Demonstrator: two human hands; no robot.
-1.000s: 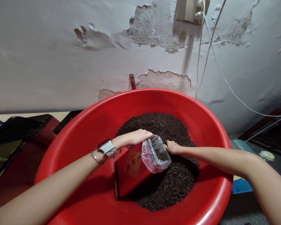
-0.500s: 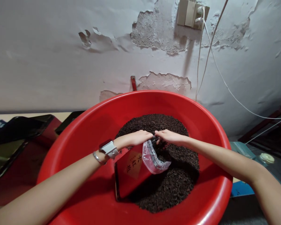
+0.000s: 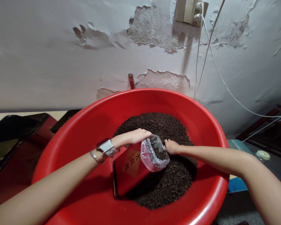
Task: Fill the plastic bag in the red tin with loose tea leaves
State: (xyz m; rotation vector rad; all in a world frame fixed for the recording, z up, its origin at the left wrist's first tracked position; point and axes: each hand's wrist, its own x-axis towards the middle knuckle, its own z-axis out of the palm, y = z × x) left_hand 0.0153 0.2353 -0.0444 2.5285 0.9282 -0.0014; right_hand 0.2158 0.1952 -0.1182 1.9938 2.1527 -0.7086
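From the head camera we see our left hand [image 3: 137, 137] gripping the top edge of a red tin [image 3: 128, 170], fingers pressed together over its rim. The tin lies tilted in a big red basin [image 3: 79, 150], its mouth lined with a clear plastic bag [image 3: 152, 153] against the heap of dark tea leaves [image 3: 168, 184]. Our right hand [image 3: 171, 147] rests on the leaves, touching the bag's mouth, fingers curled together; we cannot tell what they pinch.
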